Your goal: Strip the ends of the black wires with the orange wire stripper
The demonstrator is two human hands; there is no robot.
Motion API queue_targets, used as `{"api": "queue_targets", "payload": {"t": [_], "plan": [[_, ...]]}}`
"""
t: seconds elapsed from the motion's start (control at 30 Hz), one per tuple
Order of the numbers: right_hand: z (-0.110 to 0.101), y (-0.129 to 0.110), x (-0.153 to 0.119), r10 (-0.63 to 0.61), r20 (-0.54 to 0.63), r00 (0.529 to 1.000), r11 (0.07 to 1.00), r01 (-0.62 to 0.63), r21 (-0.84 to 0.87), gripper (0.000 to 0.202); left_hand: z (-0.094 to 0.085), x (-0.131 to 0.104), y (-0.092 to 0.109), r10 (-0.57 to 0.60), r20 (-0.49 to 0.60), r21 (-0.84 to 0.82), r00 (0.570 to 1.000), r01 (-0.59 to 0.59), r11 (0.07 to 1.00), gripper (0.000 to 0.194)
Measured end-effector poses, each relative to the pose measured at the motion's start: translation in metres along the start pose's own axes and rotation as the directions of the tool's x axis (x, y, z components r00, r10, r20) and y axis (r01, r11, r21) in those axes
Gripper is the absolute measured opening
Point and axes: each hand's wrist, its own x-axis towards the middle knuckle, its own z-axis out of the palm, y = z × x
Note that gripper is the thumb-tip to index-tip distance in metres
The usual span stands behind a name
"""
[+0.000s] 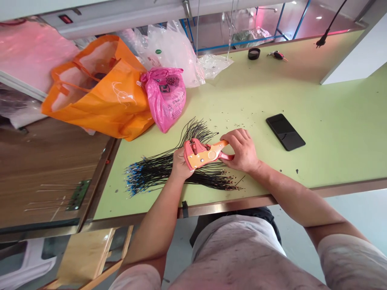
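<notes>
My right hand point(242, 151) is closed around the handles of an orange and red wire stripper point(208, 155). Its red jaw end points left, towards my left hand point(180, 164). That hand is curled right behind the jaws, its fingertips mostly covered by the tool; what they hold is hidden. Under both hands lies a spread bundle of thin black wires point(160, 169), with blue ends point(134, 177) at the left and coppery tips at the right. More black wires point(196, 131) fan out beyond the stripper.
An orange bag point(121, 104) and a knotted pink plastic bag point(167, 98) stand at the back left, clear plastic bags point(173, 48) behind them. A black phone point(286, 131) lies to the right. Farther back are a black ring point(254, 53) and keys point(276, 55). Small scraps dot the green tabletop point(341, 133).
</notes>
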Motion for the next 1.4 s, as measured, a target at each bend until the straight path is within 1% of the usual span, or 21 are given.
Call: {"api": "queue_targets", "payload": {"t": [0.07,0.1,0.2,0.27,0.4,0.7,0.87,1.07,1.2,1.33,1.4], "plan": [[0.000,0.000,0.001,-0.031,-0.045,0.999,0.999,0.031,0.007,0.044,0.000,0.001,0.001,-0.021,0.017,0.003,1.000,0.021,1.000,0.046],[0.000,0.000,0.001,-0.032,-0.045,0.998,0.999,0.033,0.010,0.045,0.000,0.001,0.001,-0.019,0.022,0.005,1.000,0.019,1.000,0.044],[0.001,0.001,0.000,-0.005,0.000,1.000,1.000,0.005,0.021,0.045,-0.001,0.001,0.003,0.008,0.014,0.015,1.000,-0.008,1.000,0.037],[0.001,0.001,-0.001,0.003,0.021,1.000,1.000,-0.004,0.026,0.045,0.000,0.001,0.005,-0.017,0.010,0.013,1.000,0.016,1.000,0.035],[0.000,0.001,-0.001,0.005,0.063,0.998,1.000,-0.007,0.027,0.044,0.001,0.002,0.007,-0.092,0.019,-0.014,0.996,0.092,0.996,0.038],[-0.003,-0.002,0.000,0.046,0.136,0.990,0.998,-0.052,0.042,0.045,-0.006,0.002,0.010,-0.133,0.049,0.004,0.990,0.132,0.991,0.034],[-0.005,-0.005,0.002,0.040,0.135,0.990,0.997,-0.049,0.057,0.042,-0.007,0.002,0.013,-0.133,0.056,0.030,0.990,0.131,0.991,0.036],[-0.006,-0.005,0.002,0.031,0.158,0.987,0.996,-0.044,0.075,0.042,-0.010,0.001,0.010,-0.078,0.029,0.022,0.997,0.078,0.997,0.046],[-0.007,-0.006,0.002,0.022,0.148,0.989,0.996,-0.033,0.077,0.044,-0.014,-0.001,0.008,-0.044,0.008,0.029,0.999,0.044,0.999,0.047],[-0.007,-0.007,0.003,0.017,0.160,0.987,0.996,-0.030,0.083,0.042,-0.014,-0.003,0.012,-0.089,0.045,0.032,0.995,0.087,0.996,0.045],[-0.008,-0.006,0.004,0.018,0.166,0.986,0.997,-0.031,0.076,0.039,-0.013,-0.003,0.013,-0.091,0.076,0.025,0.993,0.089,0.996,0.046]]}}
